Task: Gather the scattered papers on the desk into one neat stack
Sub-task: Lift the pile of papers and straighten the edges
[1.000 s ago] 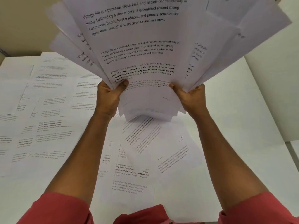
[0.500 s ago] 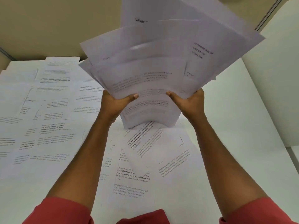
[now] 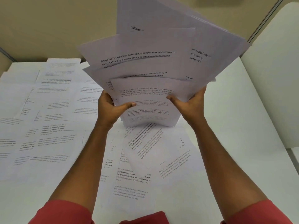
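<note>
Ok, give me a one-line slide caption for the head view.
Left hand and right hand grip a fanned bundle of printed sheets over the white desk, more papers scattered beneath.

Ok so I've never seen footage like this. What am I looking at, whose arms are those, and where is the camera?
There is no machine here. Every picture comes from one camera worn on a person's head, looking forward and down, so the two arms reaching in from the bottom are the wearer's own. The left hand and right hand each grip one side of a bundle of papers, which is fanned out and uneven and held up above a white desk. Many loose sheets of printed text lie scattered on the desk, mostly to the left and under the arms. The red sleeves at the bottom edge belong to the same person.
</note>
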Tool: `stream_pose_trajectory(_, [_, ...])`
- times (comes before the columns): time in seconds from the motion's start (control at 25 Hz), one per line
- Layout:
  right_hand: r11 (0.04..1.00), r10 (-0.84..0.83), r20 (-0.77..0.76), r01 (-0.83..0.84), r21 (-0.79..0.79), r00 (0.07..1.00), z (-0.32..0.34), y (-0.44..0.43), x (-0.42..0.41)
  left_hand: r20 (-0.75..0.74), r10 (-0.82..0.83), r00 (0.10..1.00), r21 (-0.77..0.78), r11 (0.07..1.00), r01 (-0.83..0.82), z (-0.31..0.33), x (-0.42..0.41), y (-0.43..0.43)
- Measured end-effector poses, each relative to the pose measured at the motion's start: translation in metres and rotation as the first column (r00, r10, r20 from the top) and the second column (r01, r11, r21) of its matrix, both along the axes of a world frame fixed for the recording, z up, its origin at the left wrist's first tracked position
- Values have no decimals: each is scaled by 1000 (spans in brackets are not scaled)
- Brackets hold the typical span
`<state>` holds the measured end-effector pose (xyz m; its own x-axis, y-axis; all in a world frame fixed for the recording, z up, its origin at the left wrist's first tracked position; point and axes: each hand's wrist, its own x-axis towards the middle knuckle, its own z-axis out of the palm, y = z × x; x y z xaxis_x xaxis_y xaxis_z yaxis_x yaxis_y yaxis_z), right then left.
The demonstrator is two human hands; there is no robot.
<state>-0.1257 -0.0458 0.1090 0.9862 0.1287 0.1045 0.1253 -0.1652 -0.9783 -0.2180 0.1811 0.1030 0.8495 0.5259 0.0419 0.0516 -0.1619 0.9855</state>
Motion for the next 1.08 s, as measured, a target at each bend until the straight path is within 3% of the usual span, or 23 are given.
stream_pose_trajectory(0.16, [999, 3, 73, -7, 49, 997, 10, -1, 0, 39, 41, 998, -2, 999, -40, 5, -3, 6])
stream_pose_trajectory(0.36, [998, 63, 127, -63, -5, 990, 16, 5, -2, -53, -113, 992, 30, 993, 115, 3, 2, 6])
stream_pose_trajectory(0.52, [998, 59, 126, -57, -15, 990, 10, 3, -3, 18, -23, 1000, -2, 1000, 23, -8, 1, 11])
stream_pose_trajectory(0.64, [997, 78, 89, -76, -25, 993, 0, 4, -5, 17, -28, 999, -11, 1000, 28, -13, 2, 12])
stream_pose_trajectory(0.96, [998, 66, -55, -66, -2, 996, -28, 3, -20, -189, -78, 979, -65, 996, 66, -58, -4, 3])
stream_pose_trajectory(1.08, [999, 45, -80, -45, -6, 996, -34, 1, -25, -163, -17, 986, -51, 999, 9, -61, -9, -2])
